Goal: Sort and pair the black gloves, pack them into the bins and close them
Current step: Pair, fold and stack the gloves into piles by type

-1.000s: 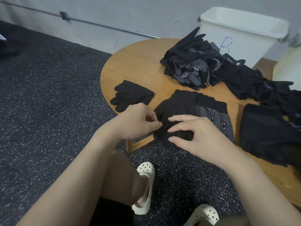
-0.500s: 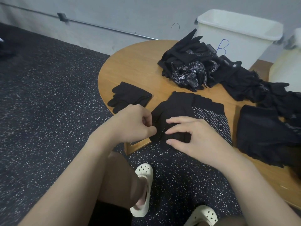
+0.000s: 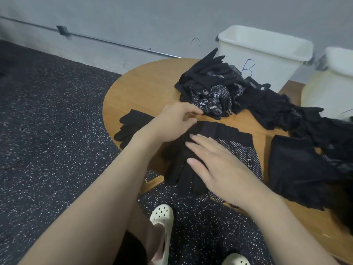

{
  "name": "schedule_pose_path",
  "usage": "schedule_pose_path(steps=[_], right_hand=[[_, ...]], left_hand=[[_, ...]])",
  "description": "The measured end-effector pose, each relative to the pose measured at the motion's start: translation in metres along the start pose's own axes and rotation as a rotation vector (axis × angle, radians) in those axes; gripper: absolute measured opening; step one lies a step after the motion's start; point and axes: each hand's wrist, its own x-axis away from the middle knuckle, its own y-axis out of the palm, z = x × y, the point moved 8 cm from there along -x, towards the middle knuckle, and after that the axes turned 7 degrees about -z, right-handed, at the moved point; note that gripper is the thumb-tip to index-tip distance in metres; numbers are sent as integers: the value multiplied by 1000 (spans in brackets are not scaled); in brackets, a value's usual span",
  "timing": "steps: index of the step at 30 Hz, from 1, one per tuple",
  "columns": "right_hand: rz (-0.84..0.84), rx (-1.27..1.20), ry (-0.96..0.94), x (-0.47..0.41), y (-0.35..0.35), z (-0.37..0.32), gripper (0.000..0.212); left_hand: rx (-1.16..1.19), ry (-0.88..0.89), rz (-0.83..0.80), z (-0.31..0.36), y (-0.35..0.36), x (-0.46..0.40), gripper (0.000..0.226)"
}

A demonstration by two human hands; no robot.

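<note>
Pressing flat with straight fingers, the right hand now lies on the stack of gloves at the table's near edge; half a second ago its fingertips were pinching there. The left hand, earlier closed beside the right, has reached up past the stack's far end, fingers loosely curled, holding nothing I can make out. Beyond its fingertips sits the loose glove heap; left of its wrist, one pair. Behind stands bin B.
</note>
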Motion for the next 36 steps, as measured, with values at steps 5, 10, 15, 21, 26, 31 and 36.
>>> schedule_pose_path(steps=[5,10,15,21,26,31,36], right_hand=[[-58,127,-27,-7,13,2,63],[-80,226,-70,-3,17,-8,62],[-121,250,-216,9,26,-39,59],[-121,241,-280,25,37,-58,57],[-94,60,-210,34,21,-43,65],[-39,17,-72,35,0,-8,71],[54,-68,-1,33,-9,14,69]], left_hand=[[-84,2,-82,-8,21,-19,34],[-107,13,-44,-13,16,-25,33],[-51,37,-20,-16,18,-26,21],[57,98,23,-18,22,-21,27],[215,182,253,-5,-3,-20,24],[261,209,287,6,-14,-10,15],[286,192,244,12,-19,22,11]])
